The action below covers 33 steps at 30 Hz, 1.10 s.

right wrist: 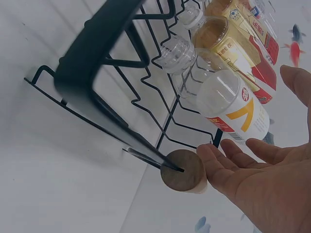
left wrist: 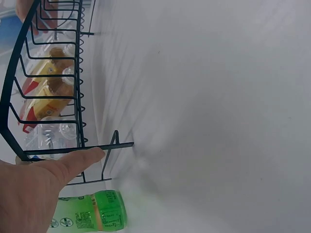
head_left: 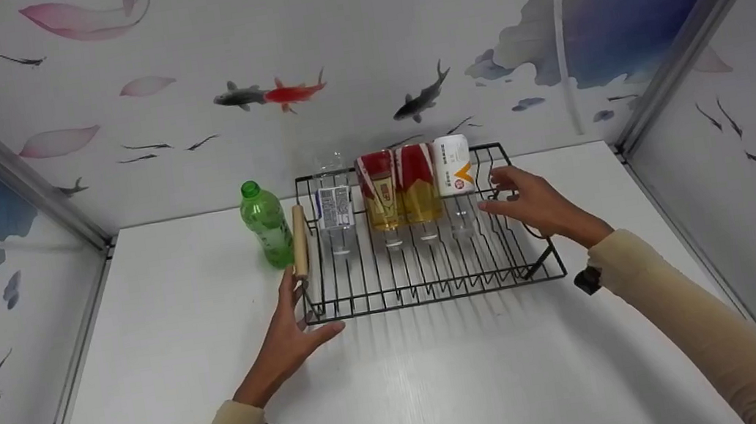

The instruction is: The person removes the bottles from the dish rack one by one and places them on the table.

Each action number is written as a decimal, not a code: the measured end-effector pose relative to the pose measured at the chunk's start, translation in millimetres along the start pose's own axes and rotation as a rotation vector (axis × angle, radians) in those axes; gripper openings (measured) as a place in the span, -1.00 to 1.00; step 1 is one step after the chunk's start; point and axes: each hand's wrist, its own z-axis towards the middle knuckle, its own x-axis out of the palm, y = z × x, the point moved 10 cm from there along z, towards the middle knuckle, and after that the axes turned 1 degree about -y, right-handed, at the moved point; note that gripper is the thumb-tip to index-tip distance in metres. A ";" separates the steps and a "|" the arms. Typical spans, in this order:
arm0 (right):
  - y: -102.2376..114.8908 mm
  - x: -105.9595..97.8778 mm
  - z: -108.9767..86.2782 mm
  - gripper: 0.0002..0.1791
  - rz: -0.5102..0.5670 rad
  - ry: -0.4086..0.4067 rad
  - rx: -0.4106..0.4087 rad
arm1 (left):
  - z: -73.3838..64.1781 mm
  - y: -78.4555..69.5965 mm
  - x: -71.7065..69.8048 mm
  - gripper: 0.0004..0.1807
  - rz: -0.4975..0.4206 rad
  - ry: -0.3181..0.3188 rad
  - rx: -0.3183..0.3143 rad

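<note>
A black wire rack [head_left: 426,294] with wooden side handles stands on the table. Four-sided wire slots hold a clear bottle [head_left: 336,207], two amber drink bottles [head_left: 381,193] [head_left: 418,184] with red and yellow labels, and a bottle with a white label [head_left: 454,164]. Their necks point toward me. At the rack's left side, beside the wooden handle [head_left: 300,241], is my left hand [head_left: 287,343], its thumb stretched out and its other fingers partly hidden. My right hand [head_left: 532,201] is spread at the right side, by the right handle's end [right wrist: 182,170], with nothing in its grasp.
An upright green bottle [head_left: 266,224] stands on the white table [head_left: 403,393] just left of the rack. Printed wall panels [head_left: 353,38] with fish and petals rise behind the table and on both sides.
</note>
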 end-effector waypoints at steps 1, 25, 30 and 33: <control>-0.1 0.2 1.0 -0.05 -0.004 0.001 0.003 | 0.9 -0.6 0.3 0.47 0.005 -0.002 -0.001; 3.5 4.9 27.2 -0.02 0.023 0.023 0.042 | 9.0 1.2 2.4 0.45 0.028 -0.027 0.010; 2.5 9.8 34.0 -0.08 0.034 0.024 0.030 | 9.4 1.7 3.3 0.44 -0.008 -0.022 0.021; -1.5 13.2 38.0 -0.06 0.055 0.031 0.044 | 10.1 1.8 5.0 0.43 -0.027 -0.015 0.019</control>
